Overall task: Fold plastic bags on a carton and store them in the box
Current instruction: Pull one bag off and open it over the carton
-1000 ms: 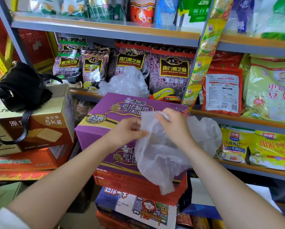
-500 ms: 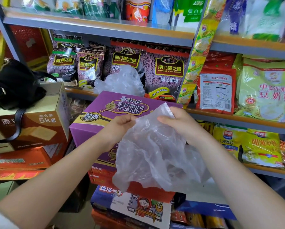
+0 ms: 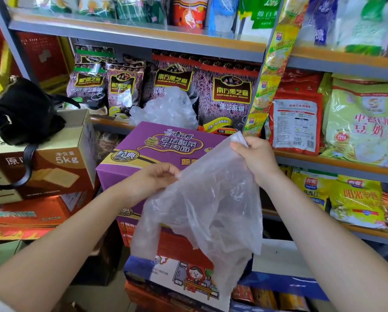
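Observation:
A clear, crumpled plastic bag [image 3: 208, 206] hangs in the air in front of a purple noodle carton [image 3: 143, 152]. My left hand [image 3: 153, 179] pinches the bag's left upper edge. My right hand [image 3: 257, 154] grips the bag's top corner, higher and to the right. The bag is stretched between both hands and droops down over the stacked cartons. A heap of more clear plastic bags [image 3: 166, 109] lies on the shelf behind the purple carton.
A brown 5kg box [image 3: 60, 158] with a black handbag [image 3: 24, 111] on it stands at the left. Red and illustrated cartons [image 3: 179, 278] are stacked under the purple one. Shelves [image 3: 143, 39] hold sesame and soy-milk powder packs.
The bag was bunched between my hands close together; now my hands have drawn apart, the right one rising, and the bag hangs spread out and longer.

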The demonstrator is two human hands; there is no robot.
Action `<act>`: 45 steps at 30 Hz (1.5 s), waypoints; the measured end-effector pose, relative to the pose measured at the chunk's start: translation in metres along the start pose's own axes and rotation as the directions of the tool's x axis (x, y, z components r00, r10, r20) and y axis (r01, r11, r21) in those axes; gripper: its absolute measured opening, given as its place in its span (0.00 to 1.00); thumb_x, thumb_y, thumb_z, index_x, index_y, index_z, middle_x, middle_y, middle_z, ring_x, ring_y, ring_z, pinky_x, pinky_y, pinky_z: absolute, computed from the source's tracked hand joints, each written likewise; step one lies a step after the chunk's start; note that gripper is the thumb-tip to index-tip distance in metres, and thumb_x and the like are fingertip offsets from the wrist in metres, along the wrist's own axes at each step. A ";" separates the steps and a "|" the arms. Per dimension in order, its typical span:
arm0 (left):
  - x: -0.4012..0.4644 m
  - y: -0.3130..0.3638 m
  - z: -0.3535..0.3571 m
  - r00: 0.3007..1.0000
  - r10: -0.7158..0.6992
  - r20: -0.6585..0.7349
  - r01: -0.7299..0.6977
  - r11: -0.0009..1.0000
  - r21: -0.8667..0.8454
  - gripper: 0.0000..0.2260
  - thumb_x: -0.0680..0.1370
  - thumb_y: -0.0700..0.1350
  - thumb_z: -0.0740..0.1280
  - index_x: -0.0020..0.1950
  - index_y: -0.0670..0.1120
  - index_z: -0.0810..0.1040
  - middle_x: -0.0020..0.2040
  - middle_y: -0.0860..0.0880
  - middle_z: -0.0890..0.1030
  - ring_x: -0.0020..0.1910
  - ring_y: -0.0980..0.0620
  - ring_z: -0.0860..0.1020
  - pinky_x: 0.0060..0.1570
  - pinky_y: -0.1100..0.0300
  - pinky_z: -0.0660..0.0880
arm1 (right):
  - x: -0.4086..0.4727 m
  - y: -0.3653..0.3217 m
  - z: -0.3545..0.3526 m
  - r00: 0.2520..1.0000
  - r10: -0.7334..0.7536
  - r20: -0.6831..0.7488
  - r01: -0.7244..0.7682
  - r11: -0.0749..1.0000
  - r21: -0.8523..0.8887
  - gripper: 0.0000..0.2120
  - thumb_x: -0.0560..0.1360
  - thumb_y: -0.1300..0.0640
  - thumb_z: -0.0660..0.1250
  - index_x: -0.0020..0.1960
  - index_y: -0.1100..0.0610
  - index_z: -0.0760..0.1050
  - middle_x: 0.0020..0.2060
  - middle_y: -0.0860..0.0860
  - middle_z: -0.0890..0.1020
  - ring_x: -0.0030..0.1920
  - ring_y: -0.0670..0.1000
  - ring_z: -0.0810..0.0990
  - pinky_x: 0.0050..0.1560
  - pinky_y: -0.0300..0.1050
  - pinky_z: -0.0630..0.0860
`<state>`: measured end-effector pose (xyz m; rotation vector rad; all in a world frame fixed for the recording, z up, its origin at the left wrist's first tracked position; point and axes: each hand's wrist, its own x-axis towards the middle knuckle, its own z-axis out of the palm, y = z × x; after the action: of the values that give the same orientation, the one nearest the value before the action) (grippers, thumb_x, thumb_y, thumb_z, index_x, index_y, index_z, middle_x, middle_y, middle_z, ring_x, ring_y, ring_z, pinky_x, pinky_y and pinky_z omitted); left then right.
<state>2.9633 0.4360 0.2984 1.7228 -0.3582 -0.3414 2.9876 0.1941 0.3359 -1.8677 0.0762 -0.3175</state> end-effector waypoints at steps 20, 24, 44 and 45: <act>0.044 0.016 0.005 0.763 0.180 -0.621 -0.034 0.970 0.239 0.12 0.79 0.50 0.59 0.45 0.40 0.70 0.40 0.45 0.73 0.43 0.47 0.72 0.45 0.54 0.66 | -0.010 0.021 0.001 0.753 0.151 0.640 -0.015 0.977 -0.212 0.11 0.69 0.59 0.72 0.50 0.61 0.78 0.50 0.64 0.82 0.50 0.62 0.82 0.54 0.59 0.76; 0.048 0.005 -0.013 0.753 0.114 -0.648 0.109 0.949 0.295 0.08 0.79 0.47 0.58 0.44 0.44 0.66 0.39 0.47 0.70 0.43 0.45 0.72 0.42 0.54 0.64 | -0.005 0.031 0.003 0.874 0.139 0.466 0.091 0.895 -0.437 0.06 0.71 0.63 0.64 0.46 0.65 0.74 0.40 0.58 0.77 0.44 0.55 0.78 0.41 0.45 0.69; 0.031 0.004 0.026 0.816 0.491 -0.303 -0.180 0.716 0.674 0.16 0.80 0.51 0.55 0.34 0.46 0.66 0.27 0.52 0.68 0.32 0.44 0.71 0.34 0.56 0.62 | -0.029 0.013 -0.019 0.793 0.028 0.609 -0.018 1.000 -0.023 0.06 0.69 0.62 0.72 0.44 0.54 0.79 0.40 0.51 0.82 0.40 0.48 0.80 0.40 0.40 0.76; 0.030 0.004 0.025 0.838 0.435 -0.329 -0.149 0.763 0.628 0.17 0.81 0.48 0.56 0.32 0.46 0.64 0.27 0.52 0.69 0.33 0.44 0.71 0.35 0.58 0.60 | -0.028 0.016 -0.020 0.823 0.048 0.565 -0.008 0.997 -0.073 0.03 0.71 0.61 0.71 0.40 0.55 0.78 0.36 0.52 0.80 0.37 0.50 0.77 0.38 0.43 0.72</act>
<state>2.9801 0.4007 0.2974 2.2315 -0.4076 0.4779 2.9575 0.1763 0.3215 -1.9553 -0.2989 0.2783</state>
